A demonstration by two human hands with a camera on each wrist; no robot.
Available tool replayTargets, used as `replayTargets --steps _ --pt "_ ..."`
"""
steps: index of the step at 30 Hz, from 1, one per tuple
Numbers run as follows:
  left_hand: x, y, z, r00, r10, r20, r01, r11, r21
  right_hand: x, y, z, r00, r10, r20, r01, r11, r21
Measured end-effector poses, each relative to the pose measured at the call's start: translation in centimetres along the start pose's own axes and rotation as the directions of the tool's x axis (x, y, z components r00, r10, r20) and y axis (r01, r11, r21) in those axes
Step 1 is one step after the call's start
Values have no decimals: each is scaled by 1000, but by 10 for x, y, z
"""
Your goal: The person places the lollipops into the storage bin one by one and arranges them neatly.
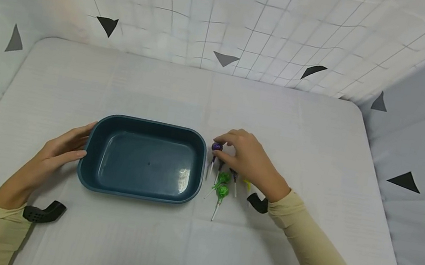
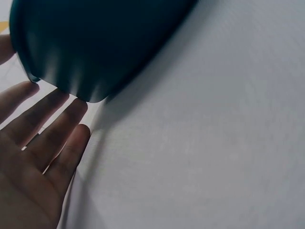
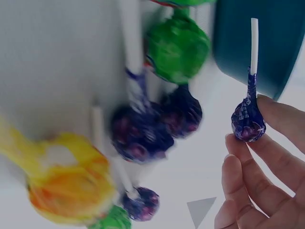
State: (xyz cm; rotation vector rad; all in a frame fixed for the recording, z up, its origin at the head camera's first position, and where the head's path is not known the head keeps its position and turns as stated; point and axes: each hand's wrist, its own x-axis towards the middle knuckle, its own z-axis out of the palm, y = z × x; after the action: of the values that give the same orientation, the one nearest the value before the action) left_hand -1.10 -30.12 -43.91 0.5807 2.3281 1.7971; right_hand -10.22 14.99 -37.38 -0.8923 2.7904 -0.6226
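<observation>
A dark teal plastic tub [image 1: 147, 161] stands on the white table. At its left end my left hand [image 1: 60, 150] touches the wall with straight, spread fingers; the fingertips meet the tub's side in the left wrist view. Just off the tub's right side my right hand [image 1: 250, 158] pinches a purple-wrapped lollipop [image 3: 248, 121] by its round head, between thumb and fingertips, its white stick pointing away from the palm. Green lollipops [image 1: 222, 191] lie below that hand. More purple lollipops [image 3: 138, 136] and a yellow lollipop [image 3: 71, 176] show in the right wrist view, partly under the hand in the head view.
A white cloth covers the table [image 1: 133, 242]. White sheeting rises behind it, with a grid pattern [image 1: 256, 26] and dark triangular patches [image 1: 225, 60]. Black wrist devices [image 1: 45, 212] sit at both sleeves.
</observation>
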Motion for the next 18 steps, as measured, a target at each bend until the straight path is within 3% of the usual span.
replayTargets --steps 18 --pt "0 -3 -2 1000 15 9 -15 1000 -6 11 -15 -32 997 57 -50 -55 997 49"
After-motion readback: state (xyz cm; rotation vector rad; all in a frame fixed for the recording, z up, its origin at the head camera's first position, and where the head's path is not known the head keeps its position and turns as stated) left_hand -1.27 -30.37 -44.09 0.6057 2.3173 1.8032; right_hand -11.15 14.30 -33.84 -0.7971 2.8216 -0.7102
